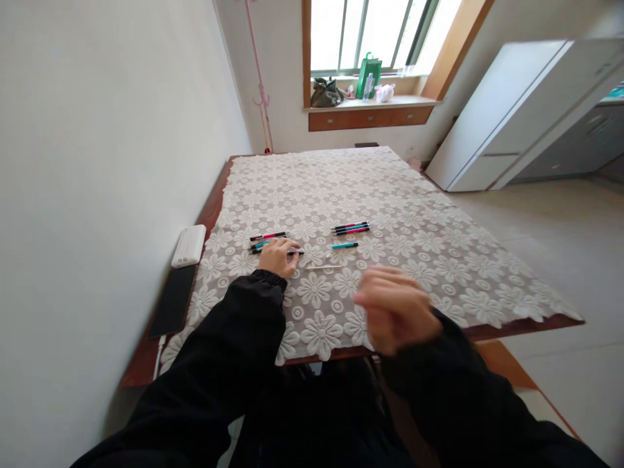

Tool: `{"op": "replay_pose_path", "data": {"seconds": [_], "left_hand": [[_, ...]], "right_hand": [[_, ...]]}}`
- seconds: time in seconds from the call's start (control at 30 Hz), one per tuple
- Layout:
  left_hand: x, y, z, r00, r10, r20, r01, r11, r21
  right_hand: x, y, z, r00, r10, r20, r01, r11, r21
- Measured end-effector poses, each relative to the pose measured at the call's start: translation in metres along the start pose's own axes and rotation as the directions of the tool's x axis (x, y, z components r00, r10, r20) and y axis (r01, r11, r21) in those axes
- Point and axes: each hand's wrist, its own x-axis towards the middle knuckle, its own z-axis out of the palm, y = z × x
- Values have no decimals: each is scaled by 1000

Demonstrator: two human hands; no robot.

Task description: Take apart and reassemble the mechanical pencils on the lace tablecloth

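My left hand (279,257) rests low over the tablecloth, thumb and fingers closed on a dark pen part (298,252) whose end pokes out past the fingertips. Several pens lie beside and partly under that hand, among them a red and black pen (268,236). A thin white refill (324,267) lies on the cloth between my hands. Farther off is a short teal pen barrel (344,246) with a black end. My right hand (394,307) is raised near the front edge, blurred, its fingers curled in; whatever it may hold is hidden.
Behind the teal barrel lies a row of pens (351,228). A floral lace tablecloth (322,335) covers the wooden table. At the left edge are a black phone (174,302) with a cable and a white power bank (189,246), close to the wall (97,162).
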Motion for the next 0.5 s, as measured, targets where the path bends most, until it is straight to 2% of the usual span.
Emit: {"op": "replay_pose_path", "data": {"seconds": [0.03, 0.1, 0.17, 0.23, 0.3, 0.5], "left_hand": [[0, 2, -1, 999, 38, 9, -38, 999, -23], [0, 4, -2, 992, 117, 38, -114, 992, -62], [0, 3, -1, 984, 164, 63, -159, 984, -81], [0, 1, 2, 981, 179, 77, -173, 982, -81], [0, -1, 4, 976, 191, 100, -185, 980, -67], [0, -1, 5, 970, 224, 96, -224, 975, -14]], "right_hand": [[10, 25, 10, 1000, -19, 23, 20, 999, -40], [26, 77, 30, 988, -39, 152, 60, 989, -136], [33, 120, 43, 932, -4, 363, 95, 967, -235], [31, 145, 49, 857, 27, 515, 131, 954, -268], [27, 155, 52, 817, 33, 576, 143, 956, -258], [23, 156, 57, 798, -26, 602, 174, 966, -189]]}}
